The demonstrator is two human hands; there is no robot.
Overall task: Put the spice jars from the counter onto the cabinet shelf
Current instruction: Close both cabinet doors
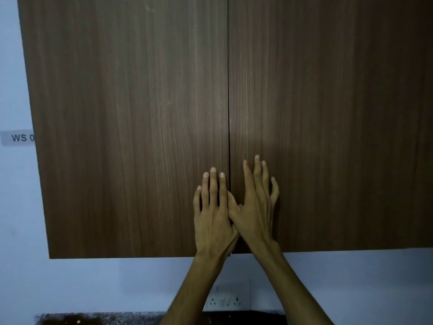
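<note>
Two flat hands (214, 216) (255, 207), two doors (131, 127) (328, 123)

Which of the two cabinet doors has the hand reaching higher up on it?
The right door. The right hand lies on it with fingertips higher than those of the left hand on the left door.

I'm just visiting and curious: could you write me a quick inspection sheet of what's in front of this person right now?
Surface: a strip of dark speckled stone counter at the bottom edge.
Job's things: brown wood-grain wall cabinet, left door and right door both closed; no spice jars seen.
Clutter: nothing seen.
Hands: left hand lies flat with straight fingers on the left door beside the centre seam; right hand lies on the right door, fingers spread.
Cables: nothing seen.
Surroundings: pale wall, white double wall socket under the cabinet, partly hidden white label reading "WS 0" at left.
</note>
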